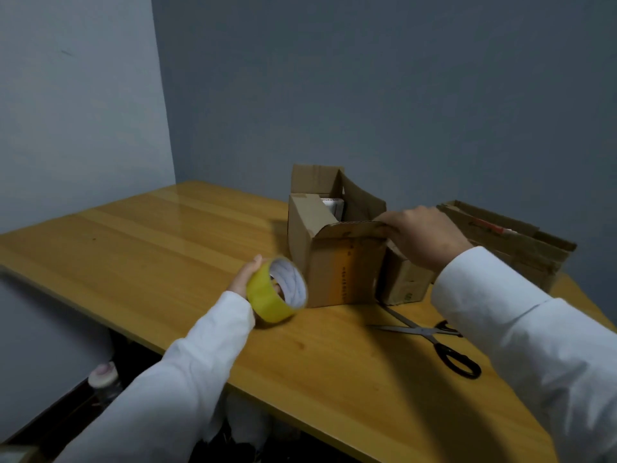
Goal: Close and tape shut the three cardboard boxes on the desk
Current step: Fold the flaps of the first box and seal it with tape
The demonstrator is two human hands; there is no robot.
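Observation:
An open cardboard box (pixel 334 262) stands mid-desk with its flaps up and white contents showing inside. My right hand (pixel 422 233) grips the top edge of its near flap at the right corner. My left hand (pixel 248 274) holds a roll of yellow tape (pixel 275 290) just left of the box, above the desk. A smaller cardboard box (pixel 402 280) sits low against the open box's right side, partly hidden by my right arm. A third, flatter cardboard box (pixel 521 243) lies at the far right with loose flaps.
Black-handled scissors (pixel 434 339) lie open on the wooden desk (pixel 150 248) in front of the boxes. Walls close in behind and to the left. Below the desk's near edge is a dark gap with a pale-capped bottle (pixel 103 375).

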